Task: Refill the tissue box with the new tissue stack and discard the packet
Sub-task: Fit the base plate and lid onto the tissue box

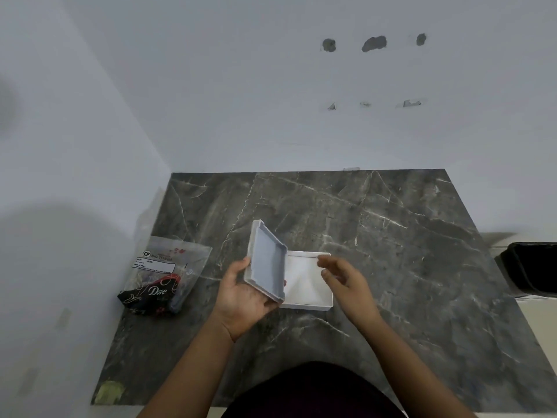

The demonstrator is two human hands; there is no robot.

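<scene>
A white tissue box base (325,303) lies open on the dark marble counter, with white tissue lying flat inside it. My left hand (244,297) grips the grey box lid (266,262) from below, tilted up on edge just left of the base with its hollow side facing me. My right hand (343,279) hovers over the base's right side, fingers spread, holding nothing. A clear plastic tissue packet (164,276), printed with black and red, lies crumpled at the counter's left edge.
The marble counter (391,236) meets white walls at the back and left. A black bin (533,270) stands beyond the counter's right edge. A yellowish mark (110,392) sits at the near left corner.
</scene>
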